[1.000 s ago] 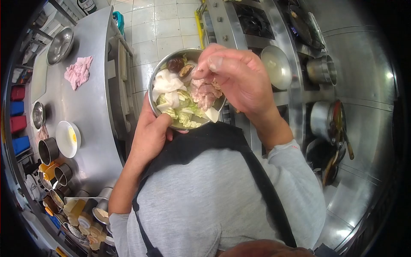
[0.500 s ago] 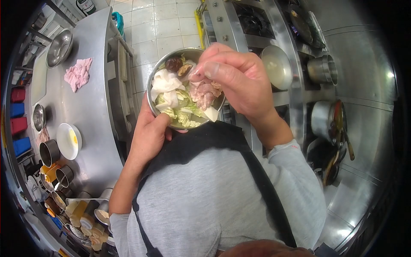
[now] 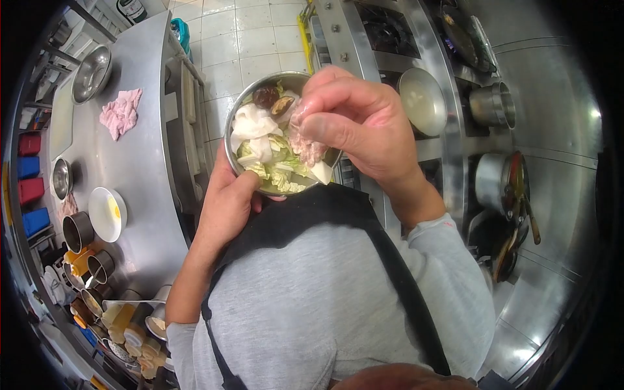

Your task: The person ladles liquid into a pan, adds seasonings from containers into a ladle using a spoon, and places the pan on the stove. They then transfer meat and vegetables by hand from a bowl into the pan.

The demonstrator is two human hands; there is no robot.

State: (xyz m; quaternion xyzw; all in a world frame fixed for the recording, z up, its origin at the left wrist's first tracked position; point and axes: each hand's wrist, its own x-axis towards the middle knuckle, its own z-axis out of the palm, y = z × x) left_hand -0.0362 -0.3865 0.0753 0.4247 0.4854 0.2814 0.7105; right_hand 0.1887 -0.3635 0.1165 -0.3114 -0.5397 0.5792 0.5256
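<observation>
My left hand (image 3: 227, 201) grips the near left rim of a round metal bowl (image 3: 229, 130), its thumb over the edge. Inside are cut cabbage (image 3: 279, 159), white slices (image 3: 252, 130), a dark round piece (image 3: 266, 97), a mushroom-like piece (image 3: 282, 106) and pale pink meat (image 3: 308, 151). Over the bowl's right side, my right hand (image 3: 364, 123) has its thumb and forefinger pinched together. It overlaps the meat in view, and whatever its fingertips hold, if anything, cannot be made out.
On the left, a steel counter (image 3: 140, 162) carries a pink cloth (image 3: 121, 114), a white bowl with something yellow (image 3: 107, 214) and metal bowls. Stove burners (image 3: 388, 29), a pan of pale liquid (image 3: 422, 103) and pots (image 3: 492, 106) stand on the right.
The fingers of my right hand have shifted slightly and cover more of the meat. My left hand keeps its hold on the bowl, which has barely moved.
</observation>
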